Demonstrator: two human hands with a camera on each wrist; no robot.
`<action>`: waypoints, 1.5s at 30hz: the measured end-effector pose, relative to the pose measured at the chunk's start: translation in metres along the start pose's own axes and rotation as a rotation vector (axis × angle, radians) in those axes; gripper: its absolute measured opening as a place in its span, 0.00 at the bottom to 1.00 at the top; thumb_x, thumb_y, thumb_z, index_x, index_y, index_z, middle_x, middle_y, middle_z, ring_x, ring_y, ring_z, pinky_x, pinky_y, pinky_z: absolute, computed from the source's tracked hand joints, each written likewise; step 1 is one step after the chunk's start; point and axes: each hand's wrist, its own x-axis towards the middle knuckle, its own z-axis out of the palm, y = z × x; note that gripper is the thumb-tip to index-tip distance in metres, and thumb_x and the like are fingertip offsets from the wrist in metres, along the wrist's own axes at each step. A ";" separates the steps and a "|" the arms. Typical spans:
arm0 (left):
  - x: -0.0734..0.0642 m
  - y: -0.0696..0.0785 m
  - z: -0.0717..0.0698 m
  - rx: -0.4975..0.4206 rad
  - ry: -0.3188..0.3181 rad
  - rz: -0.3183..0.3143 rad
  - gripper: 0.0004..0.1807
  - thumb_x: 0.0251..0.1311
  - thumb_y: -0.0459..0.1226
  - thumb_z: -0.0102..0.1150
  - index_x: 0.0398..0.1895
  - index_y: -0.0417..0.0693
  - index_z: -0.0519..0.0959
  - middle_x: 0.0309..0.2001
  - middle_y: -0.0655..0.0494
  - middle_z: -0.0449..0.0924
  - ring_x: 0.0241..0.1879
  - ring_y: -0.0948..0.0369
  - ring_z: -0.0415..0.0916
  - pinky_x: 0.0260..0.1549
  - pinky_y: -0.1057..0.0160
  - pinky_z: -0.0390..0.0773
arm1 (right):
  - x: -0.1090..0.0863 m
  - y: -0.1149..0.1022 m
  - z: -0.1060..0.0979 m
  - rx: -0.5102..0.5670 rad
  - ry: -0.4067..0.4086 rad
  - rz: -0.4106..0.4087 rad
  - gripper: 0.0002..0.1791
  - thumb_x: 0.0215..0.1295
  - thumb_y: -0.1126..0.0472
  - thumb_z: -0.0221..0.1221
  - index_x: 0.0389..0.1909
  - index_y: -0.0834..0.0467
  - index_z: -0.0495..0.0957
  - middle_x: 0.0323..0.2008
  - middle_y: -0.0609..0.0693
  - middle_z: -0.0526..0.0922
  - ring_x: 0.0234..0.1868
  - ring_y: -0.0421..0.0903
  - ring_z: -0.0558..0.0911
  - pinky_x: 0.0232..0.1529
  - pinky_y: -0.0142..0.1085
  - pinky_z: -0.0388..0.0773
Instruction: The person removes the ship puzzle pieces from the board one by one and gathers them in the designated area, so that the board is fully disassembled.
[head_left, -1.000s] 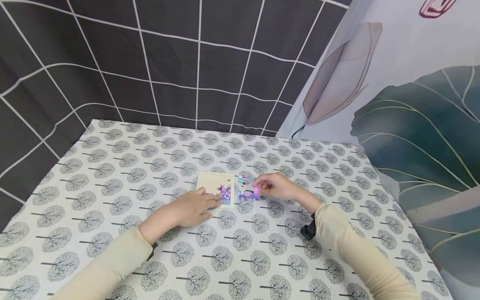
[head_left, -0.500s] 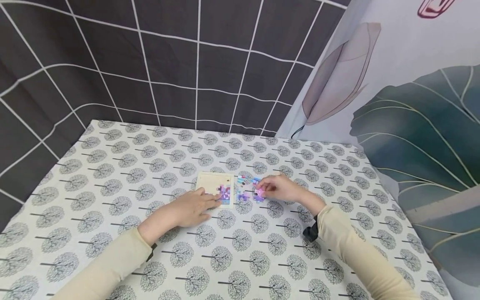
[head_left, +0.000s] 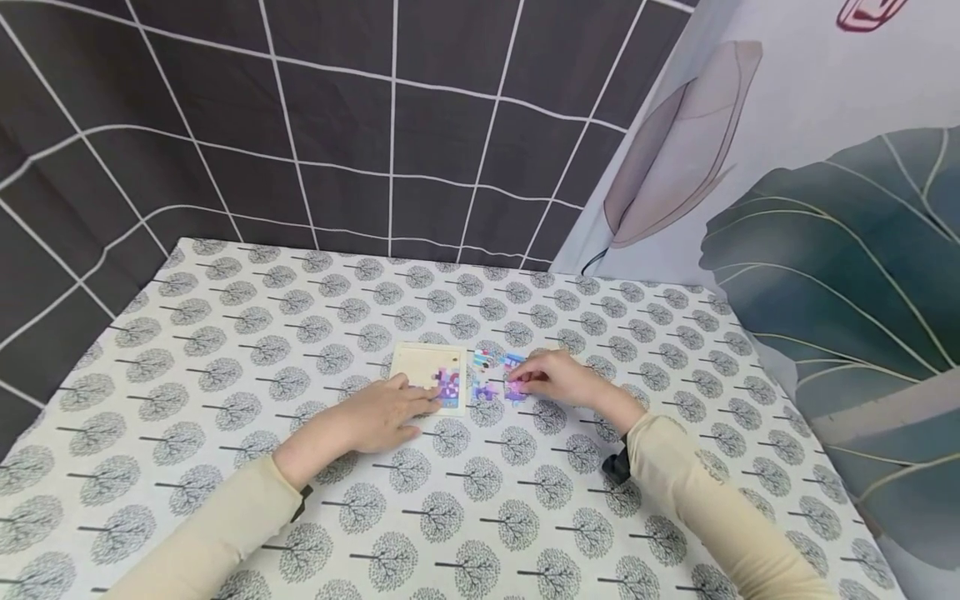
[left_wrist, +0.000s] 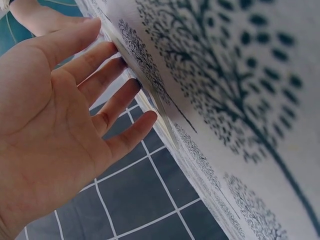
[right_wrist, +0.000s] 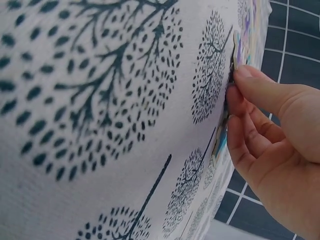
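A shallow cream puzzle tray (head_left: 412, 360) lies on the cloth in the head view, with joined purple, pink and blue puzzle pieces (head_left: 449, 385) in its lower right corner. My left hand (head_left: 382, 414) rests over the tray's near left part, fingers extended onto it; the left wrist view shows the palm (left_wrist: 55, 120) and fingertips along the tray edge. Right of the tray lie several loose puzzle pieces (head_left: 483, 390). Among them my right hand (head_left: 555, 379) pinches a pink-purple puzzle piece (head_left: 513, 388) between thumb and fingers, low over the cloth. Those fingers partly hide it.
A white cloth (head_left: 480, 479) with grey tree prints covers the table. Behind it hangs a dark curtain (head_left: 337, 117) with a white grid. On the right hangs a pale curtain (head_left: 817, 92) with large leaf prints.
The pink-purple piece at my right fingertips has shifted slightly right, apart from the loose pieces beside the tray. My left hand stays on the tray.
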 end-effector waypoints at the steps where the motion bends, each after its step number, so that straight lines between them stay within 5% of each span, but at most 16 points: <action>1: 0.000 0.000 -0.001 -0.005 -0.001 -0.001 0.27 0.65 0.42 0.49 0.67 0.48 0.64 0.69 0.54 0.60 0.46 0.57 0.67 0.51 0.54 0.73 | 0.000 0.000 0.000 -0.009 0.000 0.001 0.13 0.57 0.67 0.62 0.45 0.59 0.82 0.34 0.48 0.81 0.32 0.39 0.75 0.35 0.28 0.77; 11: 0.001 0.001 -0.002 -0.020 0.000 0.014 0.26 0.65 0.41 0.50 0.66 0.47 0.66 0.67 0.52 0.63 0.50 0.53 0.67 0.58 0.49 0.68 | -0.002 0.000 -0.001 -0.004 -0.017 -0.008 0.14 0.55 0.69 0.63 0.45 0.61 0.81 0.32 0.49 0.80 0.34 0.41 0.78 0.39 0.27 0.79; 25: 0.001 -0.001 -0.004 -0.010 0.006 0.011 0.26 0.65 0.41 0.50 0.66 0.47 0.65 0.68 0.52 0.62 0.50 0.52 0.67 0.54 0.51 0.72 | -0.010 0.002 -0.011 0.081 0.020 -0.010 0.20 0.53 0.71 0.63 0.50 0.63 0.78 0.42 0.55 0.82 0.40 0.47 0.80 0.46 0.35 0.80; 34: -0.002 0.001 -0.005 0.000 -0.001 0.018 0.26 0.65 0.41 0.49 0.66 0.46 0.65 0.68 0.52 0.62 0.47 0.54 0.68 0.50 0.53 0.73 | -0.007 0.005 -0.012 0.070 0.049 -0.011 0.21 0.51 0.70 0.65 0.49 0.62 0.78 0.40 0.52 0.82 0.40 0.44 0.80 0.47 0.37 0.80; 45: 0.001 -0.001 -0.003 -0.014 -0.026 -0.005 0.27 0.65 0.42 0.49 0.67 0.48 0.64 0.70 0.53 0.58 0.62 0.43 0.60 0.64 0.45 0.60 | 0.003 -0.008 -0.013 0.030 0.073 0.065 0.20 0.53 0.63 0.66 0.50 0.59 0.79 0.41 0.50 0.84 0.43 0.46 0.81 0.47 0.42 0.79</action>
